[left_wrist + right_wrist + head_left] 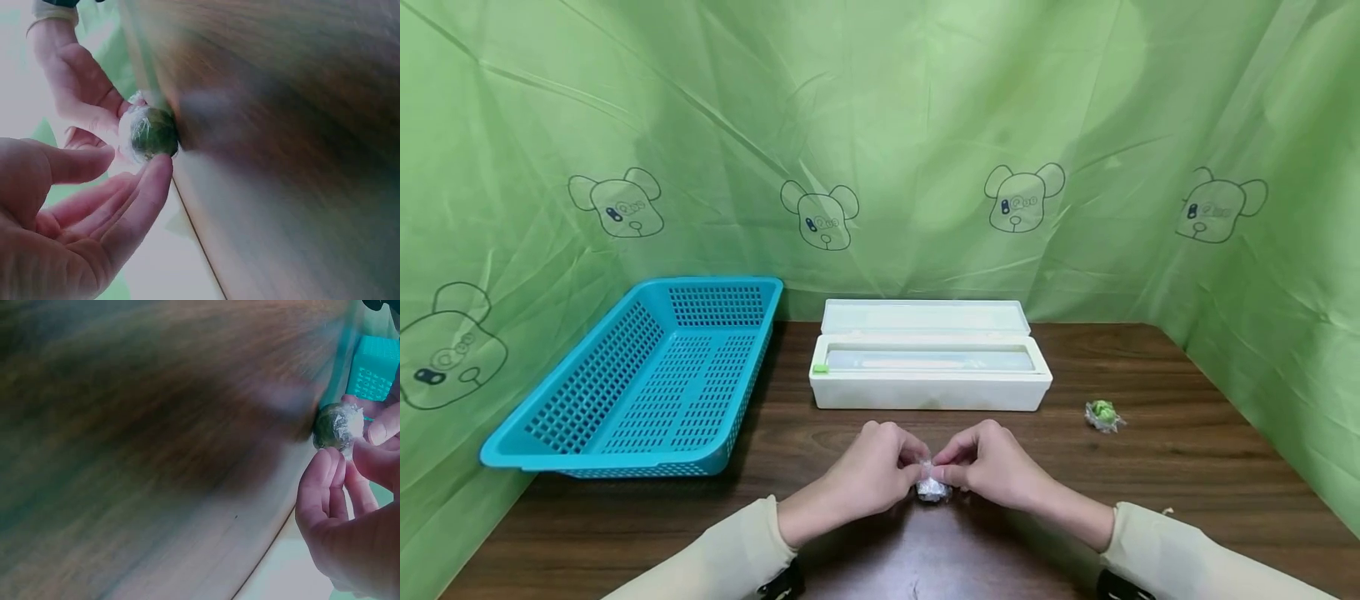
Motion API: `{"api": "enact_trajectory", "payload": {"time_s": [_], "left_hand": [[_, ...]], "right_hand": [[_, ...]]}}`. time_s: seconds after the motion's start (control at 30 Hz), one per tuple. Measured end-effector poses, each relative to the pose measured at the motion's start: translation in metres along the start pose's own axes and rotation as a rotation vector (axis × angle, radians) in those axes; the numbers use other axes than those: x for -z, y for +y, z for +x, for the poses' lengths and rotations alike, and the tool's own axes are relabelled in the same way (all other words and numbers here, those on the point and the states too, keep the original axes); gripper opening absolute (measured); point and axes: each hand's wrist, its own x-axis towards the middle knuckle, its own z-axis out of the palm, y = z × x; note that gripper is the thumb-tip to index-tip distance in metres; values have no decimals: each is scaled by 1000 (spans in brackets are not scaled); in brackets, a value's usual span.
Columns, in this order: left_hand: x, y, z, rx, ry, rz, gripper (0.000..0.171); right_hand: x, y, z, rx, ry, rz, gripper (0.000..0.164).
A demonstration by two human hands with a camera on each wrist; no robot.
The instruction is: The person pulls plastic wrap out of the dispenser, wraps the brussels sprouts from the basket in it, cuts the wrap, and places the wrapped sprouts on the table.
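Note:
Between my two hands, on the dark wooden table, sits a small round green thing wrapped in cling film (933, 490). In the left wrist view the green ball (153, 132) shows through the clear, shiny film. My left hand (871, 468) holds the film at the top from the left, its fingertips at the ball. From the right, my right hand (996, 467) pinches the gathered film with thumb and fingers. In the right wrist view the film on the wrapped ball (337, 427) looks crumpled on the side towards the hands.
Behind the hands stands a white cling film box (931, 393), its lid raised, with a small green piece (821, 368) at its left end. A blue plastic basket (722, 450) is at the left. Another film-wrapped green piece (1103, 414) lies at the right. Green cloth (910, 108) surrounds the table.

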Motion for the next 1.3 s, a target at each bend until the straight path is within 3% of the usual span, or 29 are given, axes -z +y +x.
{"api": "enact_trajectory", "payload": {"time_s": [0.2,0.43,0.77,1.0,1.3], "left_hand": [[-1,-2,1,37,-20,48,7],[2,-3,5,6,-26,98,5],[8,-3,2,77,-119,6,8],[4,-1,3,50,-96,73,7],[3,-2,2,57,-95,52,9]], "right_hand": [[-2,0,2,-16,-3,78,10],[-2,1,3,-35,-14,114,9],[2,3,0,-28,-104,170,21],[1,4,0,-20,-87,165,19],[0,3,1,-23,-88,139,18]]}}
